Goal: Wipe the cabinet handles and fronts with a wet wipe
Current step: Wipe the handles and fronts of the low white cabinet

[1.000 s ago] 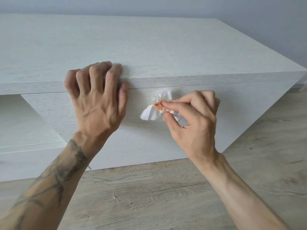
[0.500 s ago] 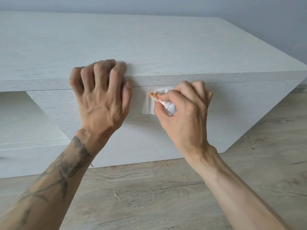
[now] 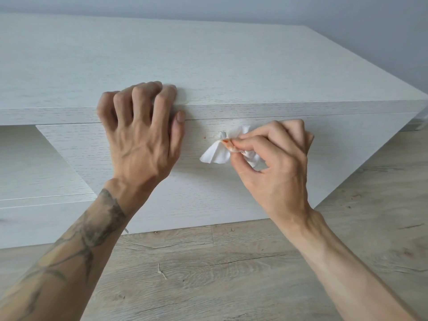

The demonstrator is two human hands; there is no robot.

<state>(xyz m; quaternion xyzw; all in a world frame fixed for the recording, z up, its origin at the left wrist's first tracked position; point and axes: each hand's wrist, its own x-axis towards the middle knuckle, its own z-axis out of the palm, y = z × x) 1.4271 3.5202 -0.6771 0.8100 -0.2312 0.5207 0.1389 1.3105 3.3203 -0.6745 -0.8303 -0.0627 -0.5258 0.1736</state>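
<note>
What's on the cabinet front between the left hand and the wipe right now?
Head view: bare cabinet front, apart from one small orange speck just left of the wipe. The left hand grips the cabinet top.

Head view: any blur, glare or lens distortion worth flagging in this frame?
Head view: soft, even light with no glare on the cabinet; only faint shadows under the left hand and right hand; wide-angle perspective splays the cabinet front's sides outward; the wet wipe and both hands look sharp.
</note>
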